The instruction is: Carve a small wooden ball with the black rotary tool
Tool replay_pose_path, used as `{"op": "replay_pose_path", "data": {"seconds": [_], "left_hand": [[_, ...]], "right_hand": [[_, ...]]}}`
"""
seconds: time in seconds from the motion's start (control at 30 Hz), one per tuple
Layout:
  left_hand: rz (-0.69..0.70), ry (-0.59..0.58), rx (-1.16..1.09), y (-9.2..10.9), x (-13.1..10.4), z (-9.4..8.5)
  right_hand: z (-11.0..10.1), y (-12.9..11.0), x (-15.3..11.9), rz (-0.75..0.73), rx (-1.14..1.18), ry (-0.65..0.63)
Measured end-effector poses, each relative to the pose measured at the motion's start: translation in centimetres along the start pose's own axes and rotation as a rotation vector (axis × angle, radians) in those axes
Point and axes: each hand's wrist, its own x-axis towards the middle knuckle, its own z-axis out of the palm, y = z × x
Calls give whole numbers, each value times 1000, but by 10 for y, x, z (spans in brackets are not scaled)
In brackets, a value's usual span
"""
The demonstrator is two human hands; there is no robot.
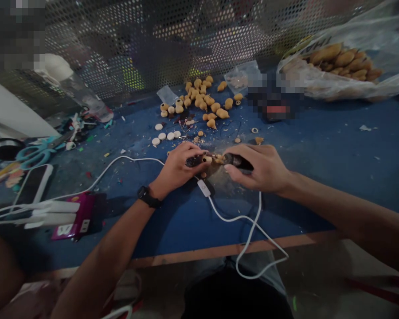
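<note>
My left hand [178, 165], with a black watch [148, 196] on its wrist, pinches a small piece [194, 161] that is dark and speckled at one end and pale near the fingertips. In my right hand [264, 166] is a black handheld rotary tool [238, 161], its tip pointing left and meeting or nearly meeting the piece; contact is hard to make out. A white cord [231, 219] with an inline switch [204, 188] loops below both hands. Pale dust and shavings lie around the tip. Just beyond are small tan gourds [199, 98] and several white discs [170, 136].
Gourds fill a clear plastic bag [339, 91] at back right. To the left are a magenta power block [88, 212] with white plugs, a phone [35, 184], blue-handled scissors [36, 153] and a bottle [89, 99]. Perforated metal [136, 40] backs the blue table [352, 164].
</note>
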Motion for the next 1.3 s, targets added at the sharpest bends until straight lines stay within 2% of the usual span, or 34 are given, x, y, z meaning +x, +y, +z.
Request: {"op": "replay_pose_path", "data": {"seconds": [0.1,0.2,0.3,0.4,0.6,0.83,1.3], "left_hand": [[-35,69,-26,4,1,-2],[-152,159,-191,11,1,-7],[-218,122,-519,15,0,-7],[-265,68,-720,19,-2,-4],[-424,16,-972,30,-5,-1],[-492,0,-1022,36,-4,-3],[-411,66,-914,34,-6,1]], "right_hand": [[2,7,0,122,-71,-26],[6,10,-1,102,-131,-42],[7,11,-2,48,-158,-31],[6,11,-2,2,-138,-31],[4,12,0,-14,-134,-65],[5,12,-1,-57,-152,-50],[3,13,-1,-80,-141,-56]]}}
